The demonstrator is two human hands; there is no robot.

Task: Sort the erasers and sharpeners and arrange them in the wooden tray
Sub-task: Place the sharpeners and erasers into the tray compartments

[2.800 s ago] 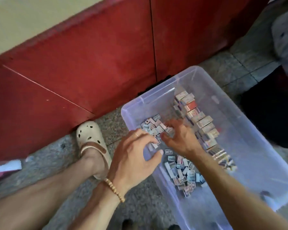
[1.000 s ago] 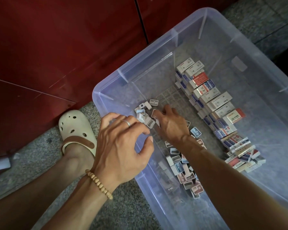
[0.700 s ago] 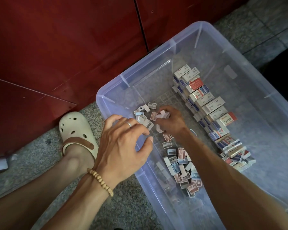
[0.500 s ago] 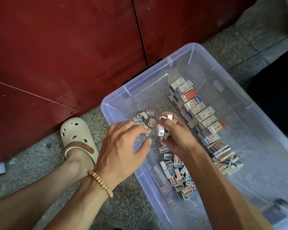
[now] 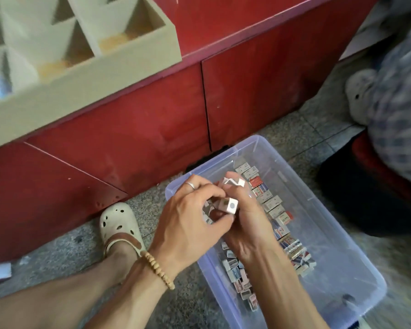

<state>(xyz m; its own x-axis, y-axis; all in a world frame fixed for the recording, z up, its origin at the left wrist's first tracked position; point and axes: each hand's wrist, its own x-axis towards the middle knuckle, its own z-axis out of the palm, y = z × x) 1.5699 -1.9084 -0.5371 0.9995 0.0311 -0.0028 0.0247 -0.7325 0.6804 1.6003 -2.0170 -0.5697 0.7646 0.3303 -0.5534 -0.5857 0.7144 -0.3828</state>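
Both hands are raised together above the clear plastic bin [image 5: 328, 236] on the floor. My left hand [image 5: 190, 224] and my right hand [image 5: 249, 222] cup a handful of small white sharpeners [image 5: 228, 205] between them, fingers closed around the pieces. A row of boxed erasers [image 5: 271, 205] runs along the bin floor, and a loose pile of small sharpeners [image 5: 240, 279] lies under my right forearm. The wooden tray [image 5: 86, 74], with square compartments, sits on the red counter at the upper left.
A red cabinet front [image 5: 152, 129] stands behind the bin. My foot in a cream clog [image 5: 119, 226] rests on the speckled floor left of the bin. Another person in checked cloth [image 5: 399, 110] sits at the right on a dark seat.
My hands lifted out of the bin and came together around a handful of sharpeners. The view tilted up, bringing the wooden tray into sight.
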